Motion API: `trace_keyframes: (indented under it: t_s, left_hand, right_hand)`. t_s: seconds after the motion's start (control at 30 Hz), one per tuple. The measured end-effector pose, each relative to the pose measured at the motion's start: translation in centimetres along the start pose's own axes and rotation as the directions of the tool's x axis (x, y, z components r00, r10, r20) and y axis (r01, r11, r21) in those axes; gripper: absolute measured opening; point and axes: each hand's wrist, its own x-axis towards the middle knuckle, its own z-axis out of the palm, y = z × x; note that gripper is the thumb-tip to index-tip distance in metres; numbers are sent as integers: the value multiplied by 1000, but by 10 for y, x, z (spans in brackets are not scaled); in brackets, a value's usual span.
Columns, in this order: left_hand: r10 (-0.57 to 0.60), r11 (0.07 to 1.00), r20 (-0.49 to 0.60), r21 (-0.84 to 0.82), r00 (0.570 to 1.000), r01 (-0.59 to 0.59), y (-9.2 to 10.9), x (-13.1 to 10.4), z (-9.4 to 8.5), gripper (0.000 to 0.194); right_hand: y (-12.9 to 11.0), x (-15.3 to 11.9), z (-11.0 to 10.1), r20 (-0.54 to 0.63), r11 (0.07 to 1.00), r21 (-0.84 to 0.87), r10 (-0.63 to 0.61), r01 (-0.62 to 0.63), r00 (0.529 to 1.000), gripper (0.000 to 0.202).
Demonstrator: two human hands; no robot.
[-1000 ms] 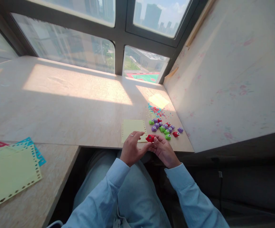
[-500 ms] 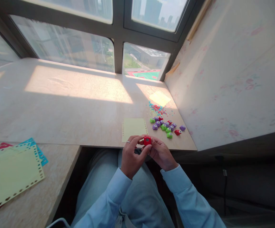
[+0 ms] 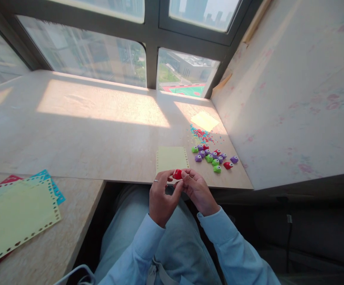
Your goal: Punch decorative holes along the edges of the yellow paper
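Observation:
A small red paper punch (image 3: 177, 174) is held at the table's front edge, between the fingertips of both hands. My left hand (image 3: 162, 200) pinches it from the left, with a ring on one finger. From the right, the thumb and fingers of my right hand (image 3: 200, 192) close on it as well. Just behind the hands lies a pale yellow sheet (image 3: 172, 157) with small holes punched along its side edges. Several purple, green and red punches, such as a green punch (image 3: 209, 158), cluster to the right of the sheet.
Red, blue and yellow paper bits (image 3: 203, 135) are scattered behind the punches, near a sunlit yellow sheet (image 3: 204, 120). At the left, punched yellow sheets (image 3: 20, 217) overlap blue and red ones on a side table (image 3: 79, 206). A papered wall (image 3: 278, 118) bounds the right.
The red punch has been turned in the fingers, its flat face with the round mark no longer facing me. Both hands have shifted slightly left, and the camera view has moved a little.

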Motion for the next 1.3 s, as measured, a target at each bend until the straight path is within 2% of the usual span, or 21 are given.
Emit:
trace_keyframes:
  t_s: [0.13, 0.27, 0.37, 0.47, 0.53, 0.57, 0.6, 0.67, 0.73, 0.8, 0.97, 1.13, 1.2, 1.3]
  left_hand:
    - [35, 997, 14, 73, 999, -36, -12, -2, -6, 23]
    - [6, 998, -2, 58, 1000, -6, -22, 0, -15, 21]
    - [-114, 993, -24, -22, 993, 114, -27, 4, -24, 30]
    - [-261, 961, -36, -101, 965, 256, -36, 13, -35, 34]
    - [-293, 955, -30, -61, 956, 291, -47, 21, -43, 33]
    - [-291, 956, -20, 23, 956, 292, -53, 26, -46, 33]
    - [-267, 955, -18, 126, 964, 267, -60, 31, -49, 34]
    - [-160, 943, 25, 299, 987, 145, -73, 40, -53, 33]
    - [-71, 932, 76, 360, 995, 39, -83, 46, -53, 30]
    - [-22, 932, 107, 361, 994, -18, -88, 49, -52, 29]
    - [21, 891, 93, 450, 995, -61, -94, 44, -47, 31]
    - [32, 861, 77, 505, 997, -67, -101, 43, -47, 37]
    - [40, 873, 66, 484, 997, -67, -102, 43, -48, 36]
    - [94, 876, 39, 472, 995, -102, -98, 40, -48, 32]
  right_hand:
    - [9, 2, 13, -33, 999, -44, 1, -3, 999, 37]
    - [14, 2, 22, -26, 989, -145, -11, 7, 1000, 38]
    - [13, 1, 24, 26, 979, -204, 3, 2, 1000, 38]
    - [10, 1, 21, 84, 965, -263, 29, -5, 996, 38]
    - [7, 1, 14, 65, 961, -276, 15, 3, 998, 39]
    - [6, 1, 9, 32, 961, -275, 1, 8, 999, 39]
    - [4, 2, 3, -10, 962, -272, -16, 12, 1000, 39]
    - [0, 3, -9, -92, 962, -274, -52, 25, 994, 38]
    - [-4, 3, -22, -139, 959, -280, -87, 45, 986, 36]
    - [-8, 2, -33, -166, 956, -288, -106, 55, 980, 35]
    - [-16, 1, -52, -212, 949, -310, -133, 62, 968, 37]
    - [-19, 11, -68, -258, 905, -418, -208, 85, 944, 36]
    - [-19, 15, -74, -275, 909, -414, -185, 57, 944, 39]
    - [-19, 18, -76, -254, 944, -329, -70, -18, 965, 38]
